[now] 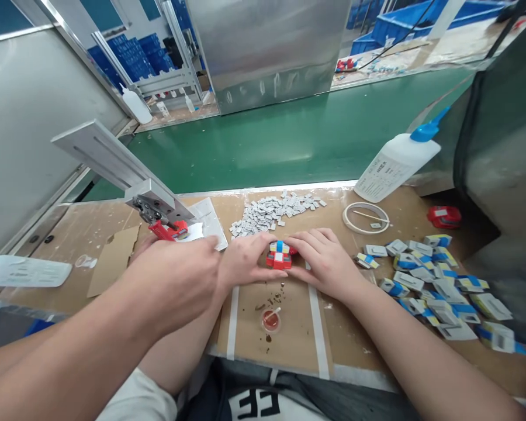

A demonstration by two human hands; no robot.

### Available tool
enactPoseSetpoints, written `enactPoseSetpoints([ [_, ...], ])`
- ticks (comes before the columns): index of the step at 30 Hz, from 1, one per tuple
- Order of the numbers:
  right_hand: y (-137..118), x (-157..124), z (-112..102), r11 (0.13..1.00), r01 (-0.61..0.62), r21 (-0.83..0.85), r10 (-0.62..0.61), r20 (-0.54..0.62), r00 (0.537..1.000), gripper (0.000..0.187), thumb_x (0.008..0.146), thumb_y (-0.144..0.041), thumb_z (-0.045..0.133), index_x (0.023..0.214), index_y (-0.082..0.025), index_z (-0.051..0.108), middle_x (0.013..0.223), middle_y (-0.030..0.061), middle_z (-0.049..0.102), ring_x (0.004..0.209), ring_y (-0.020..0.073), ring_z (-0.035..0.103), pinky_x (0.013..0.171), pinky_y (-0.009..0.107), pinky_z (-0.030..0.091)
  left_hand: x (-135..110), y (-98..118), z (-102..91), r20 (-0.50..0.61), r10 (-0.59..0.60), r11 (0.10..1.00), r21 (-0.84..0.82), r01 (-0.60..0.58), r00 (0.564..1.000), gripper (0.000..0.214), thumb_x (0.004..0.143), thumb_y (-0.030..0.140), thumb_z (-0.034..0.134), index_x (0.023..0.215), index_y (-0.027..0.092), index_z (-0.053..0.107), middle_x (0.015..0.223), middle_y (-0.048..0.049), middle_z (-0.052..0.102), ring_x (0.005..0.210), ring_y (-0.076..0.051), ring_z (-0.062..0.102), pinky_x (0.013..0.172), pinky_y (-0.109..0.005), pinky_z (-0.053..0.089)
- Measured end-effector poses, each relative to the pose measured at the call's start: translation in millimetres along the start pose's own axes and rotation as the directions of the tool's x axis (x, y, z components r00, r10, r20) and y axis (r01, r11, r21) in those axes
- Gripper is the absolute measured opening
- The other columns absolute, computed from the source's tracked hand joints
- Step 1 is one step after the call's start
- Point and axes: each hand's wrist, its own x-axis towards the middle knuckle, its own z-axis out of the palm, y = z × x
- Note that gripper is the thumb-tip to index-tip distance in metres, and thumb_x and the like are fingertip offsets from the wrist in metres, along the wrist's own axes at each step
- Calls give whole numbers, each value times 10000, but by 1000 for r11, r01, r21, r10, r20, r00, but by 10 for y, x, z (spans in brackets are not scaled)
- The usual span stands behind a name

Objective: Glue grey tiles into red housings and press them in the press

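A small red toy car (pixel 279 259) with a yellow, white and blue top sits in front of me, over the cardboard mat. From its left side, my left hand (pixel 244 258) grips it between thumb and fingers. My right hand (pixel 319 260) holds the opposite side, fingers curled toward it, partly covering its right end. Just below my hands, a small round cup (pixel 271 320) of reddish stuff with a white stick stands on the mat (pixel 284 351), among dark spots. Behind my hands lies a pile of small grey-white tiles (pixel 267 211).
Another person's hand (pixel 179 275) and forearm cross over my left forearm. Beyond it, a metal fixture (pixel 151 202) has a red toy part (pixel 169 230) under it. At right are a tape roll (pixel 366 218), a bottle (pixel 392 166) and several small boxy pieces (pixel 438 280).
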Motion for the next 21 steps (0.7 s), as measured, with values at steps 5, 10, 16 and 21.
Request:
enactPoseSetpoints([
  [5, 0, -7, 11, 1000, -21, -14, 21, 1, 1000, 392, 1088, -453, 532, 1363, -178, 586, 1154, 133, 749, 982, 291, 651, 900, 441, 411, 104, 18, 82, -124, 31, 999, -26, -34, 992, 698, 895, 797, 631, 1264, 206, 612, 1066, -74, 772, 891, -227, 765, 773, -339, 586],
  [10, -2, -4, 24, 999, -34, -11, 34, -14, 999, 358, 1066, -396, 574, 1343, -170, 599, 1113, 127, 749, 959, 288, 652, 881, 444, 422, 82, 25, 86, -116, -6, 998, -55, 0, 993, 664, 896, 748, 676, 1279, 210, 612, 1109, -83, 781, 905, -221, 771, 785, -337, 598],
  [16, -7, 6, 27, 999, -44, -3, 44, -47, 998, 308, 1064, -352, 586, 1324, -187, 597, 1102, 121, 743, 970, 281, 663, 883, 430, 429, 94, 19, 116, -142, -5, 995, -103, -10, 990, 637, 913, 697, 701, 1319, 216, 603, 1163, -81, 792, 909, -209, 778, 797, -340, 608],
  [21, -5, 10, 21, 999, -28, -17, 27, -57, 998, 310, 1065, -356, 595, 1320, -181, 584, 1104, 125, 742, 970, 280, 670, 879, 425, 431, 105, 43, 103, -183, 31, 996, -81, -47, 983, 632, 926, 691, 689, 1326, 208, 612, 1160, -75, 803, 890, -191, 778, 795, -329, 614],
])
